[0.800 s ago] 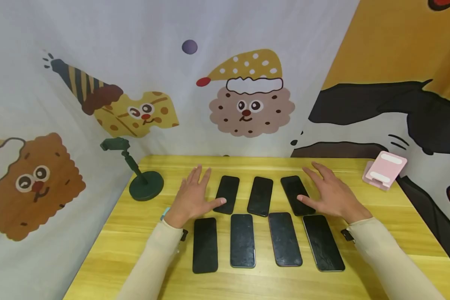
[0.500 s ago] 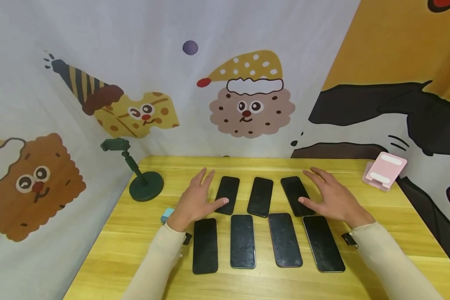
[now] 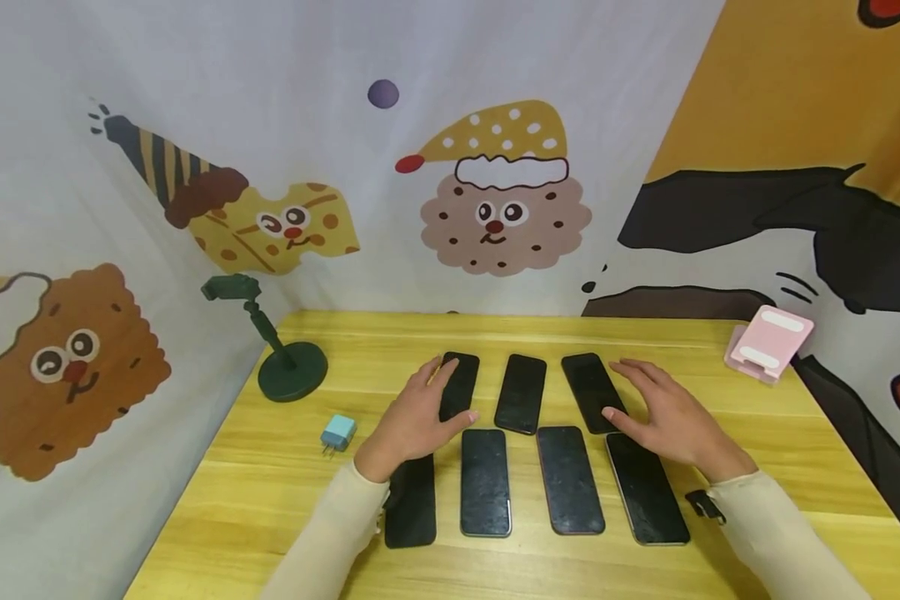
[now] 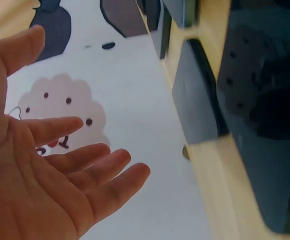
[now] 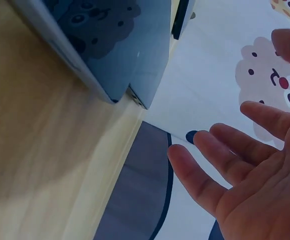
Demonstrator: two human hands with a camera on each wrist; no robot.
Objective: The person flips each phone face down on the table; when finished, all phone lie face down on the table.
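"While both hands hover in the head view, which has the back-left phone (image 3: 466, 382)?"

"The left hand (image 3: 416, 417) is nearer: that phone lies at its two o'clock, partly behind the fingers, its long axis just past twelve to just past six. The right hand (image 3: 671, 421) has the back-right phone (image 3: 587, 383) at ten o'clock, axis eleven to five."

"Their look?"

"Black, slim, flat on the table (image 3: 525, 571), screens dark."

"Left wrist view?"

"Fingers parted, gripping nothing. At three o'clock, apart from them, a large glossy phone (image 4: 265, 165) mirrors a dotted print; which one, I can't tell."

"Right wrist?"

"Fingers loose, holding nothing either. A pale-edged phone (image 5: 102, 47) sits toward eleven o'clock, clear of the fingertips."
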